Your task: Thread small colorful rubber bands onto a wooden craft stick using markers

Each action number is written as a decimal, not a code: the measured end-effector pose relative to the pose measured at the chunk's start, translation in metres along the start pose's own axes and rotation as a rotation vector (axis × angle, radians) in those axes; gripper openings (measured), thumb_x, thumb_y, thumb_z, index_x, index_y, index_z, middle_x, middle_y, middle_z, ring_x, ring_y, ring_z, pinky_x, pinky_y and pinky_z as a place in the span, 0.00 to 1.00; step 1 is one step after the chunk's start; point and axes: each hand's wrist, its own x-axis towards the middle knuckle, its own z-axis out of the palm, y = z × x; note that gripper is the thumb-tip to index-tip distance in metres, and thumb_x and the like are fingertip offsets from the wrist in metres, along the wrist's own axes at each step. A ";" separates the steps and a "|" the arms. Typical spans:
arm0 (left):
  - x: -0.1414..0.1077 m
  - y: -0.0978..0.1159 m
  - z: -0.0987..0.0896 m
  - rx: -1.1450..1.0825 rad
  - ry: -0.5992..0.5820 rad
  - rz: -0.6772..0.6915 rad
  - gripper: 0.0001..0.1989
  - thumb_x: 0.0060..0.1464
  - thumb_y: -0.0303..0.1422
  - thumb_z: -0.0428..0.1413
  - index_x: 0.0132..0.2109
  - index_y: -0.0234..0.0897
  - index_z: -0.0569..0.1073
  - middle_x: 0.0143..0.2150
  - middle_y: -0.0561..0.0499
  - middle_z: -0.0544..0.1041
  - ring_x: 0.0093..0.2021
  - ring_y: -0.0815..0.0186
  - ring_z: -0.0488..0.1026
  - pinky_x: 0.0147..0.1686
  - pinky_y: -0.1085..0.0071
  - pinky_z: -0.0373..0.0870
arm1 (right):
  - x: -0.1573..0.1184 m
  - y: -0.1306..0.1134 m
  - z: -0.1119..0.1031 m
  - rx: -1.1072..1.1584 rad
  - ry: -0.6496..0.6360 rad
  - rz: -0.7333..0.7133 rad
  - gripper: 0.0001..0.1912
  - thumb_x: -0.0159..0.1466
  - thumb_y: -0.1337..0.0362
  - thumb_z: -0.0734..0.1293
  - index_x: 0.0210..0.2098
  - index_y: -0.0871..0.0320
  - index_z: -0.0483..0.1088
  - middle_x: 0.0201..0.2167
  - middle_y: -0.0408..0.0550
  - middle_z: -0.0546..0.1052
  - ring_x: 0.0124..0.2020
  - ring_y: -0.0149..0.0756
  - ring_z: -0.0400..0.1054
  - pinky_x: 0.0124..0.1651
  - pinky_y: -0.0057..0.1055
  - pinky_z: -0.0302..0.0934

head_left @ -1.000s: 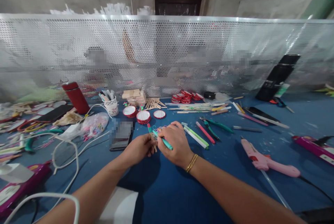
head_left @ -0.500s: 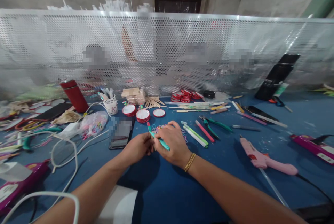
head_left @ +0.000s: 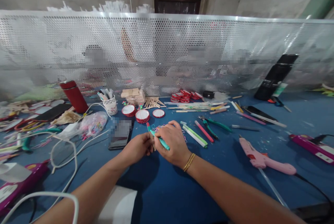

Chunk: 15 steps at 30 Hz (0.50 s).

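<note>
Over the middle of the blue table, my two hands meet with their fingertips close together. My right hand is closed around a teal marker pen, which slants across the fingers. A short red tip shows past the fingers at the pen's far end; I cannot tell whether it belongs to the pen. My left hand is pinched shut right beside it, on something small that the fingers mostly hide. Thin coloured rubber bands lie just behind the hands.
A phone lies left of my hands, with red-rimmed round tins behind. To the right are markers, teal-handled pliers and a pink glue gun. White cable loops at left. A perforated metal screen stands behind.
Almost nothing differs. Both hands keep the same grip and place, and the whole view has shifted very slightly.
</note>
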 end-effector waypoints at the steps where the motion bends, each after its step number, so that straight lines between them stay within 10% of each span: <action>1: 0.000 -0.001 0.000 0.001 -0.001 0.002 0.10 0.57 0.37 0.47 0.31 0.37 0.65 0.24 0.56 0.71 0.21 0.72 0.67 0.24 0.75 0.64 | 0.000 0.000 0.001 0.003 -0.003 -0.004 0.06 0.64 0.64 0.60 0.33 0.56 0.67 0.28 0.43 0.73 0.35 0.35 0.63 0.54 0.40 0.47; 15: -0.002 0.008 0.001 -0.005 0.001 -0.058 0.10 0.56 0.38 0.48 0.31 0.36 0.65 0.24 0.55 0.71 0.21 0.72 0.66 0.23 0.75 0.62 | 0.001 0.005 0.000 -0.006 0.004 0.019 0.05 0.64 0.64 0.60 0.33 0.56 0.67 0.29 0.42 0.73 0.36 0.35 0.63 0.54 0.39 0.47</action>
